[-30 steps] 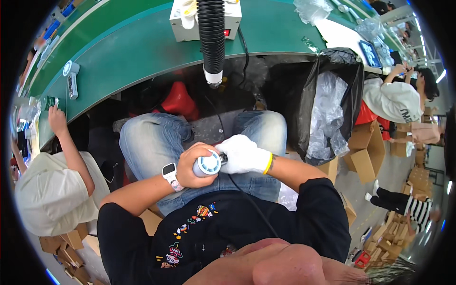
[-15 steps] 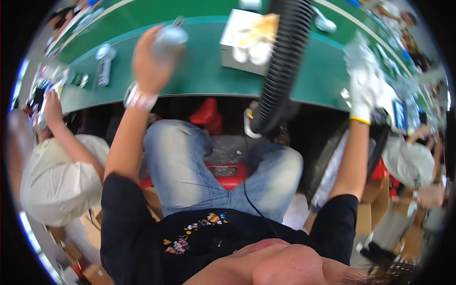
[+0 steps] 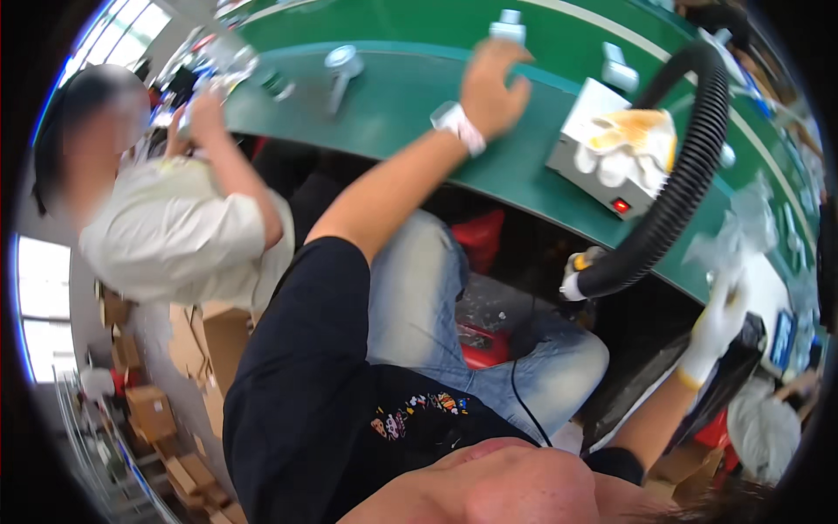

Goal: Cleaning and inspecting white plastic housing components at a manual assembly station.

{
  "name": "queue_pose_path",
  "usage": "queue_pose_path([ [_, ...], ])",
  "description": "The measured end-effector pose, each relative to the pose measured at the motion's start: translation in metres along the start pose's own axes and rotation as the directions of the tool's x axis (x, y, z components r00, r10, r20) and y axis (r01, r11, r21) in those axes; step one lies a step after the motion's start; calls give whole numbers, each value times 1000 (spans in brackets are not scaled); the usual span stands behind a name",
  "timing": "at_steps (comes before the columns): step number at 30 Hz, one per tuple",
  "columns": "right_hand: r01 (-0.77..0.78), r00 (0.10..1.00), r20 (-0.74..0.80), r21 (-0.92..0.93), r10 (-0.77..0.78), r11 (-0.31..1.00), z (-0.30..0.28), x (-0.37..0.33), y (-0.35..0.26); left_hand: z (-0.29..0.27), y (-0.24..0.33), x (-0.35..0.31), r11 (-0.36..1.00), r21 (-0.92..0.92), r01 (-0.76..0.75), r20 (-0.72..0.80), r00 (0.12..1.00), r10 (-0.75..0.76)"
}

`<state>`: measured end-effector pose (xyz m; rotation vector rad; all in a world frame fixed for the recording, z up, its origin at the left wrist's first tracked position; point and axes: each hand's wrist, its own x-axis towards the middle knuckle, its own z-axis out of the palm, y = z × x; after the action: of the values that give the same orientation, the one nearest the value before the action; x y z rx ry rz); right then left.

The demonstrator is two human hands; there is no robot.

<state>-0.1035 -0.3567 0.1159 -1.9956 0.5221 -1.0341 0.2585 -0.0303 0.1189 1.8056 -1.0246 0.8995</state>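
Observation:
My left hand [image 3: 496,94] is bare and reaches over the green belt table, its thumb spread apart from the fingers and no object visible in the grip. Just past its fingertips is a small pale blue-grey device [image 3: 508,28], partly hidden by the fingers. My right hand [image 3: 717,325], in a white glove with a yellow cuff, is closed on a crumpled clear plastic bag [image 3: 744,229] at the right side of the table. Another pale device with a round head and handle [image 3: 344,63] lies to the left of my left hand.
A grey box [image 3: 580,148] with a lit red switch carries a yellow-and-white glove [image 3: 633,144]. A black ribbed hose [image 3: 698,166] arches beside it. One more pale device [image 3: 618,70] lies behind the box. At left a co-worker in a light shirt [image 3: 192,223] sits close.
The view has swung left. My left hand has moved away from my body and let go of the pale device it held. My right hand still grips the plastic bag.

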Motion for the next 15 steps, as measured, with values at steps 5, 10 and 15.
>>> queue_pose_path([
  [5, -97, 979, 206, 487, -6, 868, 91, -142, -70, -56, 161, -156, 187, -604, 774, 647, 614, -453],
  [10, -463, 879, 412, 624, 238, 630, 193, -201, -81, -55, 173, -196, -560, -405, 723, 889, 168, -427],
  [15, -386, 864, 466, 367, 192, 846, 184, -211, -75, -43, 167, -210, -383, -590, 711, 787, 400, -470],
])
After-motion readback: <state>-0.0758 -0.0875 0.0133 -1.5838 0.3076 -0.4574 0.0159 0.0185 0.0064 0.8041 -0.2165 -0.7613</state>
